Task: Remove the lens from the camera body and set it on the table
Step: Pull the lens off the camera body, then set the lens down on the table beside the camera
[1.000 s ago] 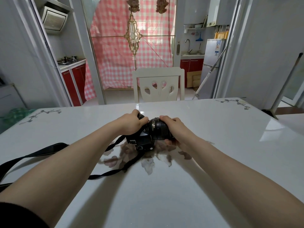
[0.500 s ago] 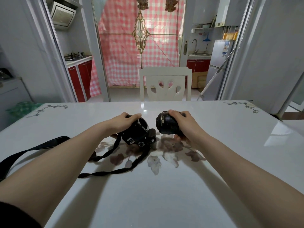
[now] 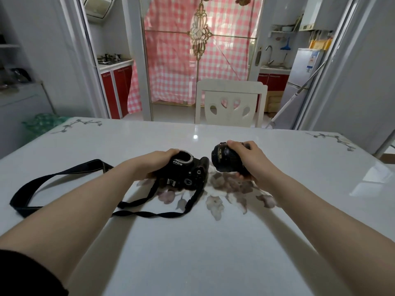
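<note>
My left hand [image 3: 159, 160] was clamped on the camera body [image 3: 184, 173], which rested near the middle of the table [image 3: 192, 253] with its bare mount ring facing up and away from me. My right hand [image 3: 251, 159] gripped the lens [image 3: 225, 160], fingers curled over the barrel, just beside the body but apart from it, low over the flower print; I could not tell whether it touched the surface. The black strap [image 3: 64, 176] trailed toward the left edge.

Black lens [image 3: 227, 160] detached, on side; camera body [image 3: 186, 173] beside, mount open.
</note>
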